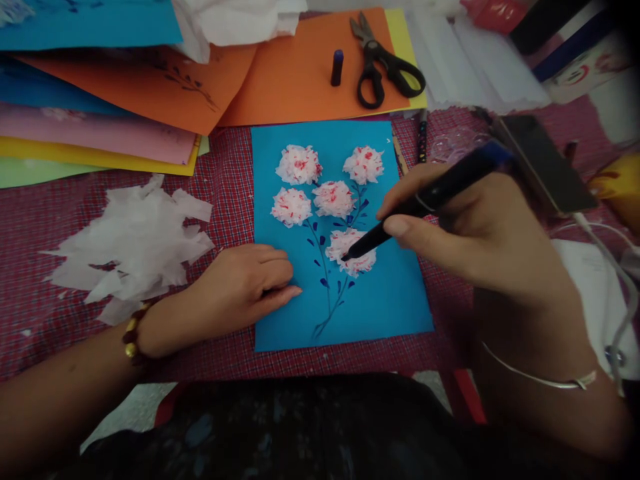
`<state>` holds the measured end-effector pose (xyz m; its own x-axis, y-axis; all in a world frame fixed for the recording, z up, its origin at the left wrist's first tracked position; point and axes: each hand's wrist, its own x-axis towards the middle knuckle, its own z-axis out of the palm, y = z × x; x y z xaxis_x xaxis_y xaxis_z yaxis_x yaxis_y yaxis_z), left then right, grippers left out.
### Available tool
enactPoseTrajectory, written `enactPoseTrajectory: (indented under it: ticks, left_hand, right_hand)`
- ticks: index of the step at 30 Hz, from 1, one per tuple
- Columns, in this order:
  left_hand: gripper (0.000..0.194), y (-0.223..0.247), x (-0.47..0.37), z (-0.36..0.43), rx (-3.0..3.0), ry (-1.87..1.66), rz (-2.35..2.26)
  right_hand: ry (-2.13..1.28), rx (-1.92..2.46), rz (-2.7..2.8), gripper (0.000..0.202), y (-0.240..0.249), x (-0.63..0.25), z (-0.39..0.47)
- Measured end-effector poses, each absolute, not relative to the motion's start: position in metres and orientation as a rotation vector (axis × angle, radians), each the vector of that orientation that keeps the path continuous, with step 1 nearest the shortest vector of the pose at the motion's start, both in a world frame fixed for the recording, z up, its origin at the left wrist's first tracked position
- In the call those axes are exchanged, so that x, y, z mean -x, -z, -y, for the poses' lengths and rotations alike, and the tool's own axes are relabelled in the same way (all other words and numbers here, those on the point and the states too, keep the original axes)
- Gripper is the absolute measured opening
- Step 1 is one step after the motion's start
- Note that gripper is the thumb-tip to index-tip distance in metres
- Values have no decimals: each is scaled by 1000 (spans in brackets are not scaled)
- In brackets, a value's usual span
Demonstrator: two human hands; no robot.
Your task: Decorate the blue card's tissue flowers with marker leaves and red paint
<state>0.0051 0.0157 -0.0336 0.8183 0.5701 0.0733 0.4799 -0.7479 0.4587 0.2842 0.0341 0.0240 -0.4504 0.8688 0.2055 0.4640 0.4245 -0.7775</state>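
A blue sheet (285, 287) lies on the table, bearing several white tissue flowers with red marks and thin drawn stems with dark blue leaves. My right hand (460, 233) holds a black marker (425, 200) between thumb and fingers, its tip at the lowest flower (357, 257). Whether the tip touches the flower cannot be made out. My left hand (245, 280) rests at the sheet's left edge, its fingers curled and nothing visible in them.
Torn white tissue (135, 240) is heaped at the left. Coloured sheets (165, 140) overlap at the upper left. Black scissors (383, 63) and a marker cap (337, 68) sit on orange paper (295, 73). A phone (545, 160) with a cable is at the right.
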Motion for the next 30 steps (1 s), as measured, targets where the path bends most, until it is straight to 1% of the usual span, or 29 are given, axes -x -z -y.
enactPoseTrajectory:
  ticks: [4,9,14,21,25,30]
  left_hand:
    - [33,34,-5,-16,-2583,-280,-779]
    - [34,33,-5,-15,-2595,-298,-780]
    - [34,32,-6,-15,-2594,-312,-765]
    - [33,32,-4,-15,-2579,-305,-775]
    - [34,34,-4,-15,-2582,-292,-777]
    - [34,34,-4,-15,-2589,-295,-781]
  right_hand:
    - [-761,1104,2023,6,-23,-289,-35]
    - [-875,1095,2112,12,-23,-290,-35]
    - [-832,1125,2079,8,-25,-288,-35]
    - [-873,1112,2128,10,-22,-286,-36]
    - [-786,1115,2036,11,-24,-287,-34]
    - [-869,1099,2090,12,-20,-285,-36]
